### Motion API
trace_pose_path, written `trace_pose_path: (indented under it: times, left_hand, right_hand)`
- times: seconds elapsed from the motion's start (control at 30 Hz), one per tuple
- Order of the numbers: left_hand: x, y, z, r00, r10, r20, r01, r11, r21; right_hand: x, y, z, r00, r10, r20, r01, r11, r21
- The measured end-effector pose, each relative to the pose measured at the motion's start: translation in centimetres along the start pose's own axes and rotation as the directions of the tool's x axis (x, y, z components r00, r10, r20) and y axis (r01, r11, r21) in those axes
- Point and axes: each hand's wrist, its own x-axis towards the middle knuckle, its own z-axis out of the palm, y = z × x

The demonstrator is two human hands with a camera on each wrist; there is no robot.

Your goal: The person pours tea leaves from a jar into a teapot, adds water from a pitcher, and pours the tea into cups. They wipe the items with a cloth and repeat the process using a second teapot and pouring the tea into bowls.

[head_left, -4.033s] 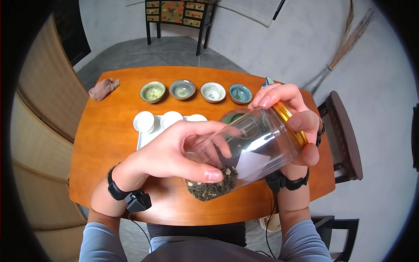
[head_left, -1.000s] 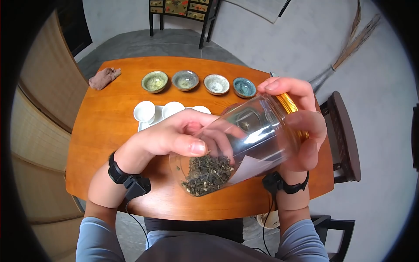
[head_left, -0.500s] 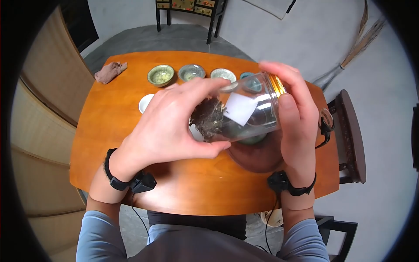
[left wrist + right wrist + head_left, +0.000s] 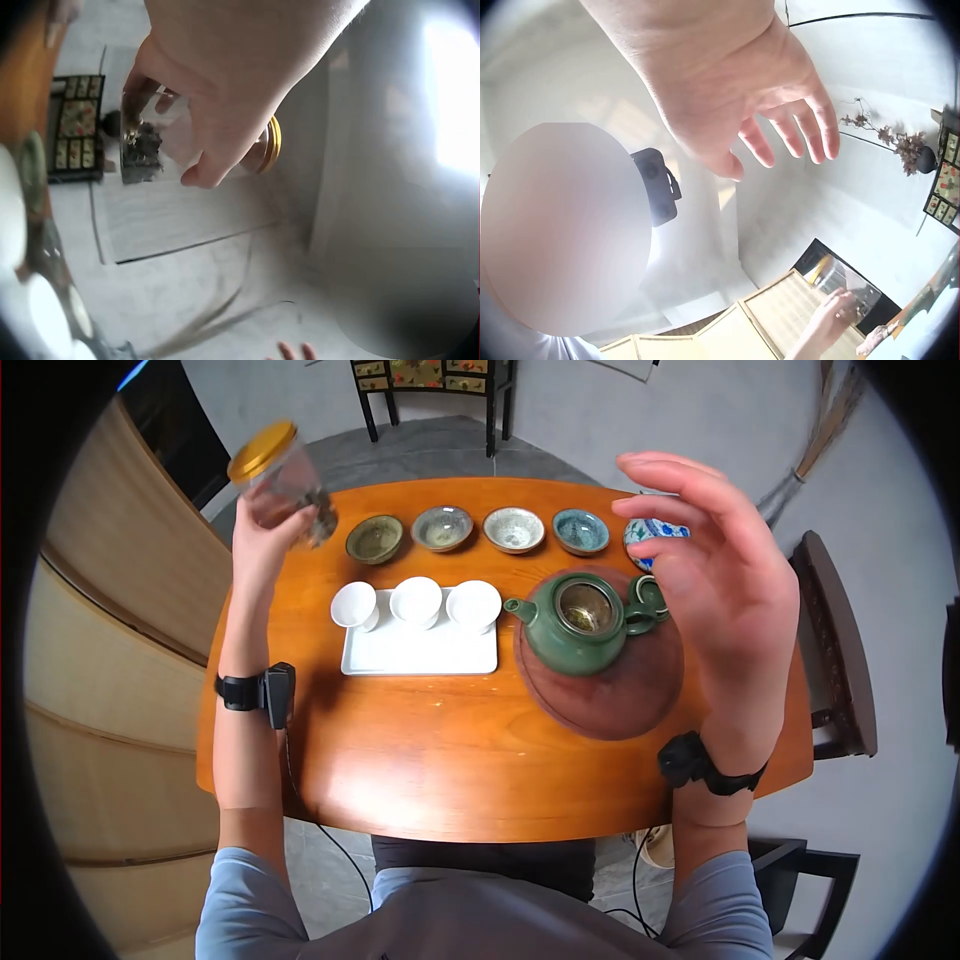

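A clear jar [image 4: 290,478] with a gold lid [image 4: 263,450] is tilted above the table's far left corner, gripped by my left hand [image 4: 262,545]. Dark dried leaves [image 4: 142,152] lie at the jar's bottom end in the left wrist view. My right hand [image 4: 725,575] is raised over the right side with fingers apart and bent a little, holding nothing. Near it, a green teapot [image 4: 572,645] without its lid stands on a round brown mat [image 4: 600,710]. The right wrist view also shows my right hand [image 4: 735,97] empty.
Three white cups [image 4: 416,603] stand on a white tray [image 4: 420,657]. Behind them several glazed bowls [image 4: 514,530] form a row. A blue-and-white jar [image 4: 645,540] is partly behind my right hand. A folding screen [image 4: 110,630] stands left of the table.
My right hand has let go of the jar's lid end. My left hand has carried the jar to the far left, and the cups, tray and teapot have come into sight.
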Motion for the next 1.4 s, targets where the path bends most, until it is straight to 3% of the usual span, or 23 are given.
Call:
trace_pose_path:
  times: [0.07,0.2,0.27,0.3,0.37,0.5,0.57,0.7,0.77,0.83,0.9,0.93,1.0,1.03,1.1,1.13,1.17,1.2,1.23,1.27,1.3,1.37,1.4]
  left_hand:
    - [1.6,-7.9,-1.9,0.997,-0.068,-0.046,0.071,0.994,0.084]
    - [-0.7,-11.7,-2.1,0.992,-0.09,-0.09,0.1,0.989,0.109]
    - [-1.1,-12.5,-2.3,0.998,0.062,-0.023,-0.055,0.974,0.218]
    - [-1.2,-13.0,-2.4,0.998,0.062,-0.025,-0.055,0.975,0.217]
    - [-1.6,-12.5,-2.1,1.0,-0.018,-0.017,0.021,0.983,0.18]
    - [-2.4,-12.9,-2.4,0.997,0.01,-0.072,0.012,0.953,0.303]
    - [-3.6,-11.7,-2.4,0.969,-0.081,-0.234,0.187,0.857,0.48]
    - [-5.8,-13.2,-3.4,0.97,-0.054,-0.239,0.087,0.988,0.131]
    - [-8.4,-7.7,-1.7,0.982,0.1,-0.16,-0.109,0.993,-0.052]
    - [-10.8,-2.5,0.3,0.98,0.178,-0.088,-0.189,0.971,-0.145]
    - [-13.0,1.4,1.6,0.982,0.191,0.009,-0.185,0.96,-0.209]
    - [-14.0,3.0,2.0,0.973,0.159,0.169,-0.117,0.966,-0.232]
    - [-15.7,5.1,3.5,0.887,0.146,0.438,-0.026,0.963,-0.268]
    - [-16.7,5.8,4.4,0.823,0.16,0.544,0.002,0.958,-0.286]
    - [-18.8,7.1,6.1,0.662,0.063,0.747,0.224,0.934,-0.278]
    - [-19.8,7.4,7.0,0.575,0.063,0.816,0.322,0.899,-0.297]
    - [-20.7,7.7,7.9,0.484,0.073,0.872,0.42,0.855,-0.305]
    - [-21.4,7.5,8.8,0.407,0.118,0.906,0.465,0.827,-0.316]
    - [-22.2,6.9,9.7,0.353,0.156,0.923,0.486,0.812,-0.323]
    - [-22.9,6.5,10.3,0.315,0.165,0.935,0.514,0.798,-0.314]
    - [-23.4,6.3,10.8,0.275,0.176,0.945,0.541,0.784,-0.303]
    - [-24.1,5.5,11.2,0.263,0.167,0.95,0.558,0.777,-0.291]
    - [-24.3,5.2,11.3,0.26,0.157,0.953,0.561,0.778,-0.281]
  right_hand:
    - [0.0,-0.1,-0.6,0.999,-0.025,0.039,0.024,1.0,0.007]
    - [-0.1,0.2,-1.2,0.997,-0.033,0.07,0.031,0.999,0.035]
    - [-0.2,0.5,-1.4,0.992,-0.055,0.113,0.055,0.999,0.002]
    - [-0.2,0.5,-1.4,0.992,-0.056,0.114,0.056,0.998,0.001]
    - [-0.3,0.2,-1.3,0.993,-0.007,0.117,0.006,1.0,0.014]
    - [-0.3,0.4,-1.5,0.995,-0.014,0.097,0.014,1.0,0.007]
    - [-0.3,0.3,-1.6,1.0,0.013,-0.019,-0.012,0.999,0.043]
    - [-0.7,-0.5,-3.0,0.982,0.05,-0.182,-0.035,0.996,0.084]
    - [-0.8,-0.1,-4.8,0.955,-0.024,-0.295,0.052,0.995,0.089]
    - [-0.7,1.3,-6.3,0.929,-0.048,-0.368,0.068,0.997,0.044]
    - [-0.8,3.5,-7.6,0.874,-0.009,-0.487,0.024,0.999,0.025]
    - [-1.1,5.1,-8.2,0.844,-0.007,-0.537,0.013,1.0,0.006]
    - [-2.1,8.9,-9.8,0.757,-0.043,-0.652,-0.042,0.993,-0.114]
    - [-2.8,10.7,-10.7,0.756,-0.045,-0.653,-0.049,0.991,-0.126]
    - [-4.8,13.8,-12.6,0.54,-0.163,-0.826,-0.186,0.934,-0.306]
    - [-6.4,15.4,-13.5,0.543,-0.166,-0.824,-0.197,0.928,-0.317]
    - [-7.8,16.9,-14.5,0.486,-0.188,-0.853,-0.266,0.898,-0.35]
    - [-9.0,18.1,-15.3,0.432,-0.214,-0.876,-0.334,0.865,-0.375]
    - [-10.2,18.9,-15.9,0.441,-0.213,-0.872,-0.343,0.858,-0.383]
    - [-11.1,19.4,-16.4,0.456,-0.018,-0.89,-0.561,0.77,-0.303]
    - [-11.9,19.9,-17.0,0.416,0.173,-0.893,-0.749,0.621,-0.229]
    - [-12.1,19.1,-17.3,0.451,0.222,-0.865,-0.775,0.579,-0.256]
    - [-12.2,18.7,-17.3,0.397,0.384,-0.833,-0.801,0.589,-0.111]
